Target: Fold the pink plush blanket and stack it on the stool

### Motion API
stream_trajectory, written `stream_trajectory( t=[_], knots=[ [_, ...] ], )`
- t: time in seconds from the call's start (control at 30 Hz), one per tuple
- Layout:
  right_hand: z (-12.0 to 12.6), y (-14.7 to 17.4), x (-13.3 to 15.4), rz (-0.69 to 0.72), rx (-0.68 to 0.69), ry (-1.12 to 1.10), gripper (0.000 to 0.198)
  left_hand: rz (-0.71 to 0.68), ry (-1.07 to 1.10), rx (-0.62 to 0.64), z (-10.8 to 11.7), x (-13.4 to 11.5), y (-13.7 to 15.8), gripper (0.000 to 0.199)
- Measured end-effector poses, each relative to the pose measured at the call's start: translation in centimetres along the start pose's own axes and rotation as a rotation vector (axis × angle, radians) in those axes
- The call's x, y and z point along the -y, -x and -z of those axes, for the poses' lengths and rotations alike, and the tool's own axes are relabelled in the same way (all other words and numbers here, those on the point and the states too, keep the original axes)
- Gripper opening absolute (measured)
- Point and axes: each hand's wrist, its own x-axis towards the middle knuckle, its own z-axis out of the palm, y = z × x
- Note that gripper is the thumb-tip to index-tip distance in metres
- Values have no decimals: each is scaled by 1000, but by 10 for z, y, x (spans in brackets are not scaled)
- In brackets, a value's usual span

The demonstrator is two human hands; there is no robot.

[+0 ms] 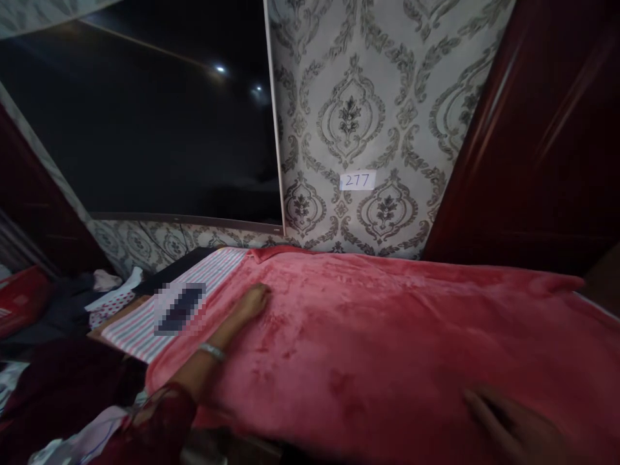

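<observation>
A plush red blanket [368,323] lies spread over the table, with ripples and darker brushed patches in its pile. My left hand [254,300] is at the blanket's left part, closed, its fingers curled into the fabric; a silver bracelet circles the wrist. Near the lower right, my right hand [520,423] is low over the blanket, blurred, with thumb and fingers apart and nothing seen between them. Left of the blanket, a striped cloth [140,329] shows from under its edge, with a pixelated dark object [181,310] on top.
Behind the table, a large dark television screen [159,123] hangs on patterned wallpaper beside a paper label [357,180] reading 277. Dark red wooden panelling [527,142] rises at the right. Clothes and fabrics [62,387] are heaped at the lower left.
</observation>
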Motion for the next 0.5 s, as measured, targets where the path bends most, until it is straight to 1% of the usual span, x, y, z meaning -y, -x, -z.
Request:
stream_trajectory(
  t=[0.1, 0.17, 0.23, 0.3, 0.4, 0.5],
  knots=[
    [-26, -50, 23, 25, 125, -107, 51, 56, -51, 7, -15, 9, -52, 29],
    [-40, -81, 30, 41, 178, -130, 53, 107, -93, 8, -25, 18, -84, 32],
    [-54, -108, 29, 63, 200, -129, 55, 156, -130, 5, -32, 28, -114, 37],
    [-69, -129, 20, 80, 222, -114, 56, 195, -160, 7, -37, 39, -142, 42],
    [-91, -143, -2, 67, 200, -70, 51, 230, -194, 15, -40, 56, -179, 50],
    [-109, -137, -26, 15, 115, -21, 40, 263, -213, 27, -42, 75, -209, 52]
  ],
)
